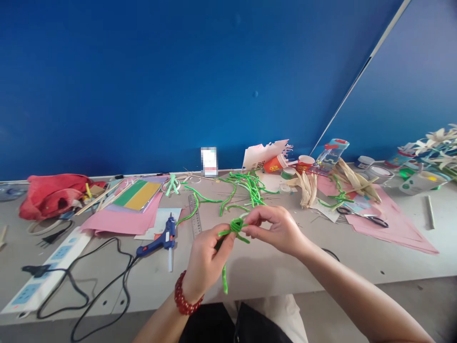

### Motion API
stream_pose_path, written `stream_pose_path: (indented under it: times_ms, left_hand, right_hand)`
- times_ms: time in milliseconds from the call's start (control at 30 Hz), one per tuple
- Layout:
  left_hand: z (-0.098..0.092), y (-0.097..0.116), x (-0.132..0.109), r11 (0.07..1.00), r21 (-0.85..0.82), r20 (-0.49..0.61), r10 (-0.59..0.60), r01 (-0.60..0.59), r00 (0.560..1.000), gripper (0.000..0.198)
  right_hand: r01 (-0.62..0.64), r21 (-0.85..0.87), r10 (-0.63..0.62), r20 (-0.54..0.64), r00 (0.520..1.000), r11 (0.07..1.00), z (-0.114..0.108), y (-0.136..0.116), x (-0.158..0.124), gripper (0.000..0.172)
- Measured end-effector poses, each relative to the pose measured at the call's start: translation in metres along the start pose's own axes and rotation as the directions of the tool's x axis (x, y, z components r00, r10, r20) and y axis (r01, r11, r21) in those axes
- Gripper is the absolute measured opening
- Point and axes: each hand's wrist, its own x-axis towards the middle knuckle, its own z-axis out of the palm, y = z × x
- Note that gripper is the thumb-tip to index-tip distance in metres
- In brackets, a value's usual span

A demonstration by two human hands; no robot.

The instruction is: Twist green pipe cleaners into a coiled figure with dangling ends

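Both hands work a green pipe-cleaner piece (236, 227) above the table's front edge. My left hand (207, 259), with a red bead bracelet at the wrist, is closed around its stem, which hangs down below the fist. My right hand (276, 227) pinches the looped, knotted top of the same piece, where short green ends stick out sideways. Behind the hands lies a loose pile of green pipe cleaners (246, 188).
On the grey table (271, 271): a blue glue gun (159, 242) with its black cord, a white power strip (46, 269), a metal ruler (194, 215), pink paper sheets (123, 219), a red cloth (53, 194), scissors (364, 216), corn husks (309, 188), paper cups (305, 163). A blue wall stands behind.
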Motion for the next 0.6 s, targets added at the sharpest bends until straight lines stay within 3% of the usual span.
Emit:
stream_pose_path:
  times_ms: [100, 233, 400, 600]
  left_hand:
    - [-0.001, -0.001, 0.001, 0.999, 0.044, 0.005, 0.013, -0.013, 1.0, 0.021]
    - [-0.002, -0.001, 0.002, 0.994, 0.097, 0.048, 0.037, -0.041, 0.998, 0.02]
    - [-0.01, 0.002, 0.005, 0.957, 0.265, 0.155, 0.081, -0.12, 0.985, 0.019]
    - [-0.023, 0.012, 0.01, 0.884, 0.411, 0.342, 0.078, -0.223, 0.937, 0.021]
  right_hand:
    - [0.15, -0.112, -0.153, -0.014, 0.988, 0.982, -0.002, 0.001, 0.0, 0.009]
    - [0.335, -0.247, -0.315, 0.118, 0.942, 0.909, -0.011, -0.004, 0.006, 0.008]
    - [0.365, -0.346, -0.27, 0.295, 0.917, 0.864, -0.023, -0.015, 0.015, 0.011]
    - [0.424, -0.346, -0.209, 0.514, 0.832, 0.837, -0.031, -0.025, 0.021, 0.013]
